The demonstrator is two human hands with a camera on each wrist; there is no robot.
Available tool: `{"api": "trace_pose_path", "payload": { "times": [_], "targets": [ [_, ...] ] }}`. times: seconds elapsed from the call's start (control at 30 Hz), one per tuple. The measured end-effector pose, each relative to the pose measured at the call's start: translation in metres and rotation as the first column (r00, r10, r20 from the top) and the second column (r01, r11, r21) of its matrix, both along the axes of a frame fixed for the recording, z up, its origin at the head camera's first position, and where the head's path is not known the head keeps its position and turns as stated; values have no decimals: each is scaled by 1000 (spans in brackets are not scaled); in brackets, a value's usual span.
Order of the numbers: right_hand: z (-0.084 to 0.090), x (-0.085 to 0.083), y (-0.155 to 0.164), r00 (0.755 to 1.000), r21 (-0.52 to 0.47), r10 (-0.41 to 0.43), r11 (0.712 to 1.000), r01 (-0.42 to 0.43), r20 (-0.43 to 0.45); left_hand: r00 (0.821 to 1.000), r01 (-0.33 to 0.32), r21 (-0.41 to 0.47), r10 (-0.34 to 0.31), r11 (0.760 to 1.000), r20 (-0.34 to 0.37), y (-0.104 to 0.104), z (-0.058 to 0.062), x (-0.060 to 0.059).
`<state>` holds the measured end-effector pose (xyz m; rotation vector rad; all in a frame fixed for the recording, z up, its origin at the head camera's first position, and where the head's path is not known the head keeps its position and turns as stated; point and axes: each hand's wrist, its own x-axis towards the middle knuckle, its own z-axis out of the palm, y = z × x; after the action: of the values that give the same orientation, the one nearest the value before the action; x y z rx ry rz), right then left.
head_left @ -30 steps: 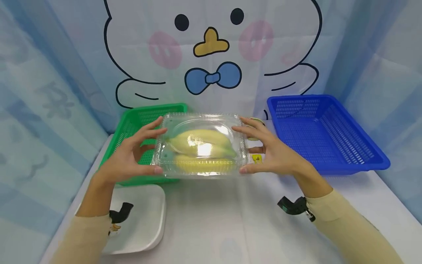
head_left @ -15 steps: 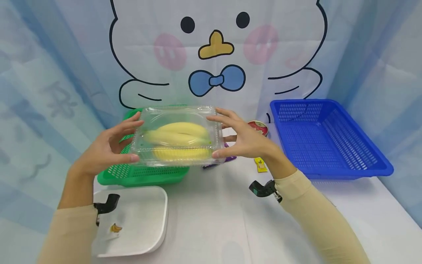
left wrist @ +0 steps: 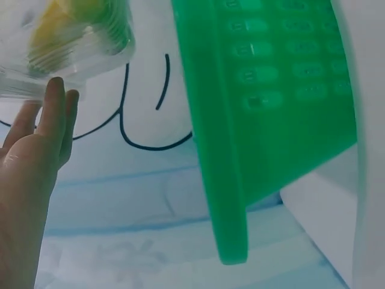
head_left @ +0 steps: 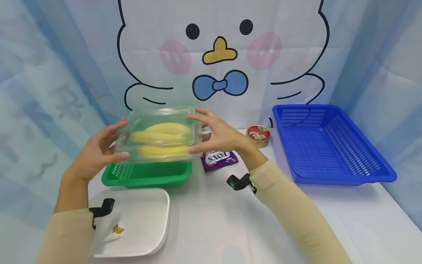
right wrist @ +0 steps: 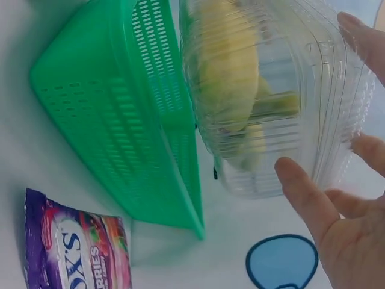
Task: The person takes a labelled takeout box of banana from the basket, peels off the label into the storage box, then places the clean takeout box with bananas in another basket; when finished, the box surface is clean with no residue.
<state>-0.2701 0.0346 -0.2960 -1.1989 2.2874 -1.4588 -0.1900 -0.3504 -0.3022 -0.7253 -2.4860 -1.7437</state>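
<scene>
In the head view a clear plastic clamshell box (head_left: pixel 132 154) with yellow bananas (head_left: pixel 161 137) inside is held up over the green basket (head_left: pixel 148 180). My left hand (head_left: pixel 95 150) holds its left end, thumb at the front and fingers farther back. At the opposite end my right hand (head_left: pixel 222 135) grips it the same way. The right wrist view has the box (right wrist: pixel 289 138) close beside the basket's rim (right wrist: pixel 171 150), with fingertips on its side. Only a corner of the box (left wrist: pixel 78 36) enters the left wrist view.
A white tray (head_left: pixel 138 242) with a small banana picture in it stands at the front left. Right of the green basket lies a purple Fox's candy bag (head_left: pixel 219 159). Farther right are a round red-topped tin (head_left: pixel 258 135) and a blue basket (head_left: pixel 343 178).
Both hands have carried the box of bananas leftward, from the middle to over the green basket. The candy bag and the tin have come into fuller view.
</scene>
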Motion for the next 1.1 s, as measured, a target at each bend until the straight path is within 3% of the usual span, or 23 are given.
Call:
{"api": "trace_pose_path", "payload": {
  "times": [0.2, 0.43, 0.63, 0.77, 0.9, 1.1],
  "targets": [
    [-6, -11, -17, 999, 15, -26, 1000, 26, 19, 996, -87, -93, 87, 992, 1, -7, -5, -5],
    [-12, -23, -38, 1000, 41, -15, 999, 15, 12, 978, -180, -258, 200, 949, 52, -20, -5, -12],
    [-28, -32, -45, 999, 61, -47, 997, 45, 19, 969, -164, -360, 219, 918, 117, -23, -4, -25],
    [-43, -35, -55, 998, 101, -50, 994, 46, 33, 973, -135, -443, 203, 886, 109, -27, -9, -31],
    [-52, -38, -62, 998, 160, -54, 986, 55, -8, 973, -133, -498, 209, 857, 99, -26, -16, -34],
    [-57, -43, -70, 998, 203, -58, 977, 62, -24, 967, -136, -518, 227, 845, 117, -26, -19, -39]
  ]
}}
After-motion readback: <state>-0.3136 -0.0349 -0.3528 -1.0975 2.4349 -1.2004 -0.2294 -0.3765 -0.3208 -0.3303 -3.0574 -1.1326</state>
